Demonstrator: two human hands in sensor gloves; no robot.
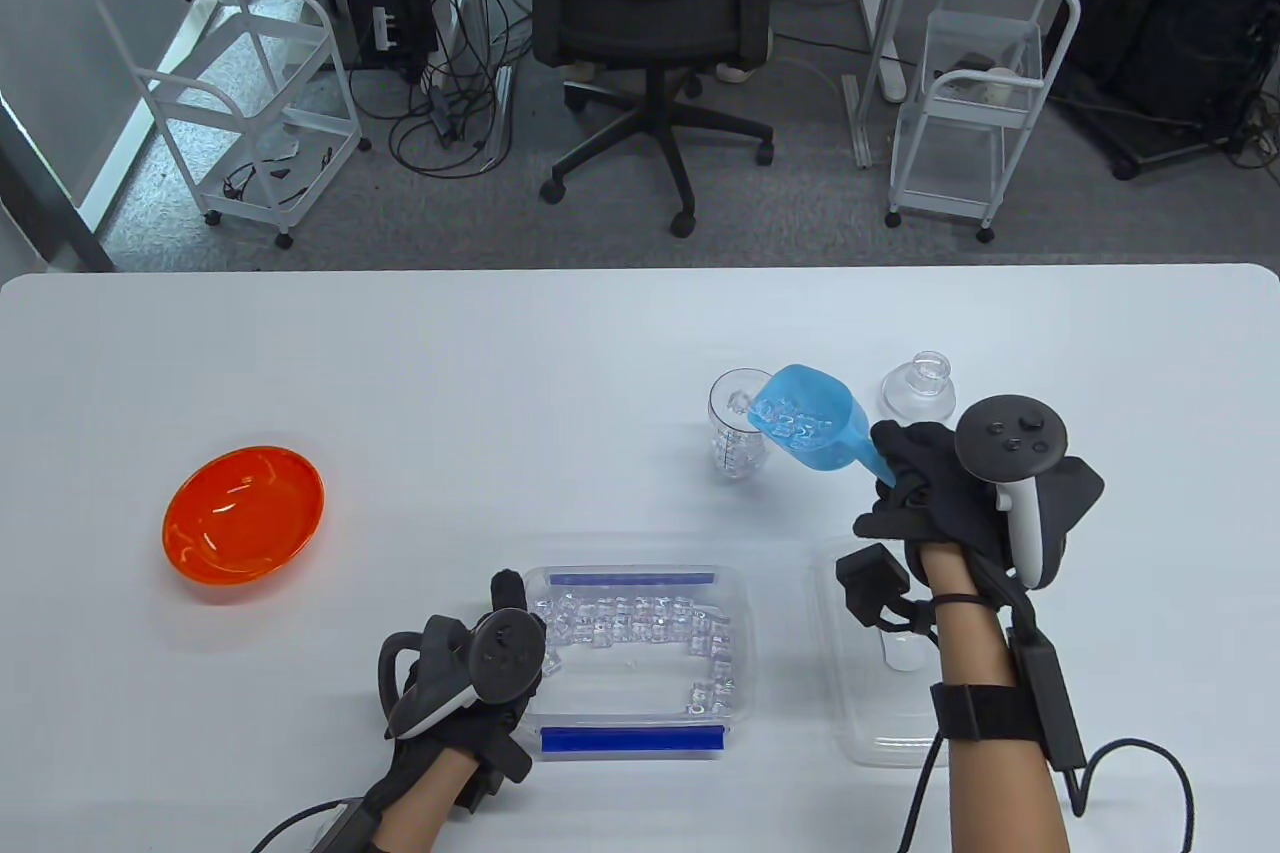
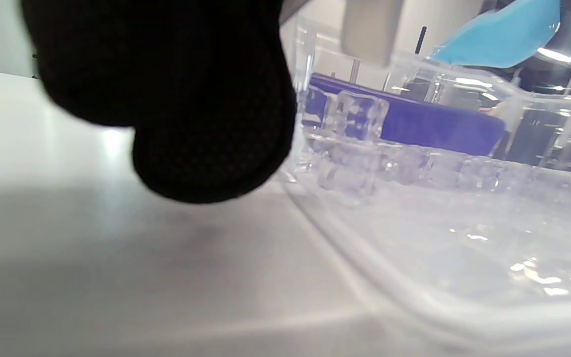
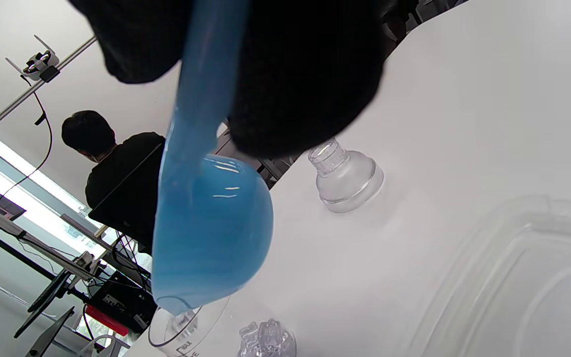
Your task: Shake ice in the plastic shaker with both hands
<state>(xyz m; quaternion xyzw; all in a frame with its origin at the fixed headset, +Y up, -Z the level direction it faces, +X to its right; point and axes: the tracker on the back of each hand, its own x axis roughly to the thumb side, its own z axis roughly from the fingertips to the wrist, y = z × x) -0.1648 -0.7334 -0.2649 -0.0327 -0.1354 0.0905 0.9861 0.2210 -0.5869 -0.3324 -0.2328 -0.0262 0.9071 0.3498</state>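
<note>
A clear plastic shaker cup (image 1: pixel 737 433) stands upright at mid table with some ice at its bottom. My right hand (image 1: pixel 915 483) grips the handle of a blue scoop (image 1: pixel 808 418) full of ice, tilted with its lip over the cup's mouth; the scoop (image 3: pixel 211 223) also fills the right wrist view above the cup rim (image 3: pixel 176 327). The shaker's clear domed lid (image 1: pixel 917 387) sits to the cup's right, also seen as lid (image 3: pixel 346 176). My left hand (image 1: pixel 500 638) rests against the left edge of the clear ice container (image 1: pixel 640 658), fingertips (image 2: pixel 206 148) beside its wall.
An orange bowl (image 1: pixel 244 512) sits at the left. The container's clear lid (image 1: pixel 880 693) lies under my right forearm. Ice cubes (image 2: pixel 355 148) line the container's far side. An office chair and white carts stand beyond the table.
</note>
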